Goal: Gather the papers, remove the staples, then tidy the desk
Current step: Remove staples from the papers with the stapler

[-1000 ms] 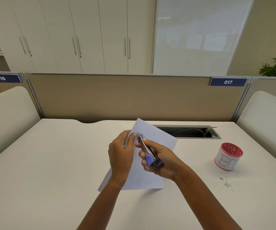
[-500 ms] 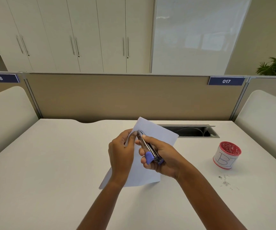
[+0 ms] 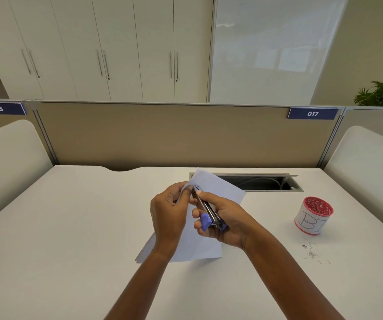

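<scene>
- White tabletop [image 3: 70,227]: plain and matt, with a shallow curved notch [image 3: 121,169] cut into the far edge, left of centre
- Cable opening [image 3: 255,182]: a long rectangular recess with a metal frame, set into the tabletop along the far edge, right of centre; dark cables show inside
- Cup [image 3: 312,215]: round and upright, white wall with red rims and hand-drawn letters, standing towards the right edge, nearer than the cable opening and well apart from it
- Loose staples [image 3: 311,252]: a small scatter lying flat on the tabletop, just in front of the cup, not touching it
- Papers [image 3: 197,245]: near the middle; contact of the lower edge with the tabletop cannot be confirmed
</scene>
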{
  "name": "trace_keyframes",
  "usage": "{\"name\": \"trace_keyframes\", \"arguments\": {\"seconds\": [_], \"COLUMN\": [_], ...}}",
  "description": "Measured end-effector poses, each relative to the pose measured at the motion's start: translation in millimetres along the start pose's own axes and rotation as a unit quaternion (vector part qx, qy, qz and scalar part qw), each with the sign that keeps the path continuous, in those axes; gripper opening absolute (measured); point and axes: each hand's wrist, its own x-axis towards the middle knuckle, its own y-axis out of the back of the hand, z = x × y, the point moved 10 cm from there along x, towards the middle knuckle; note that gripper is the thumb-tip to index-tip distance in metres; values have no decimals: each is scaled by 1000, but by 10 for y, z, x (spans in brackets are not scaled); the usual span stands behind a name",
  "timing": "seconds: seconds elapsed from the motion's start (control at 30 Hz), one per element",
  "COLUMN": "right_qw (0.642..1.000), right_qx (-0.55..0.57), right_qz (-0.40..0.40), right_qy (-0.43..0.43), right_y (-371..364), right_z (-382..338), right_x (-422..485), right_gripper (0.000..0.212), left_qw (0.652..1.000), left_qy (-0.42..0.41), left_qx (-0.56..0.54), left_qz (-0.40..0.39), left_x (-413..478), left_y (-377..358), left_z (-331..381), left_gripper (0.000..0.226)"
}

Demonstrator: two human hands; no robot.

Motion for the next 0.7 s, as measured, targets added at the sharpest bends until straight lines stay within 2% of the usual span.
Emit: {"name": "trace_keyframes", "arguments": {"seconds": [0.17,0.47,0.7], "right_qw": [999,996,997], "right_qx": [33,78,71], "right_qz": [7,-38,-31], "right_qy": [9,2,-1], "right_y": [11,-84,-87], "right_z": [33,11,-12], "right_x": [-7,-109,-130], "right_gripper": [31,32,33], "left_qw": [1000,982,981], "left_qy": [11,132,122], "left_qx": [-15,-135,-145], "left_qz": [-10,-30,-41], "left_x": [23,-38,-49], "left_y": [-41,-100,-94], "left_z": [21,-106,-63], "left_gripper": [13,27,25]}}
